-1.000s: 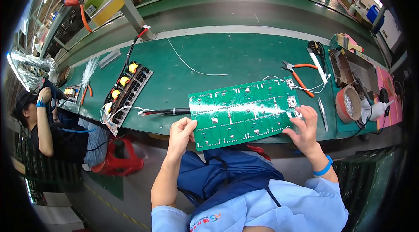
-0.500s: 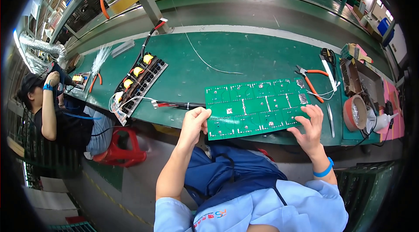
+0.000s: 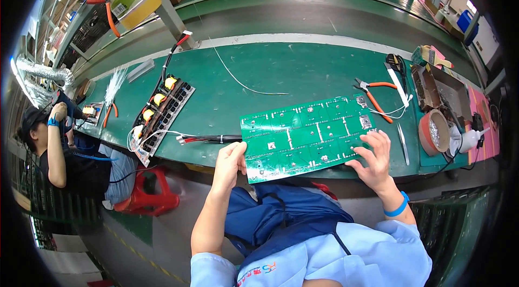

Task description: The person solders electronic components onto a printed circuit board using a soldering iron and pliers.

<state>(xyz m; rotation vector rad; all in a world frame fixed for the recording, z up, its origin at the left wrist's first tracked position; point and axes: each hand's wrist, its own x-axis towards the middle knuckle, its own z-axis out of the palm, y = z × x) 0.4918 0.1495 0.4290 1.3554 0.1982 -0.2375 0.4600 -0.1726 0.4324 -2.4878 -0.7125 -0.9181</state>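
A large green circuit board with silvery solder spots is held tilted over the front edge of the bench. My left hand pinches its left edge, thumb on the upper face and the other fingers mostly hidden. At the lower right corner, my right hand has its bent fingers and thumb around the edge, gripping it more loosely. Left of the board lies an assembly of dark components with yellow-wrapped coils and attached cables. A thick black cable ends behind the board's left edge.
Orange-handled pliers, tweezers and a white-handled tool lie right of the board. Beyond them stand a round container and an open box. A co-worker sits at far left near a red stool.
The board has tilted, its left end dipping toward me and its surface catching more glare. Both hands stay on it. The whole view has shifted slightly.
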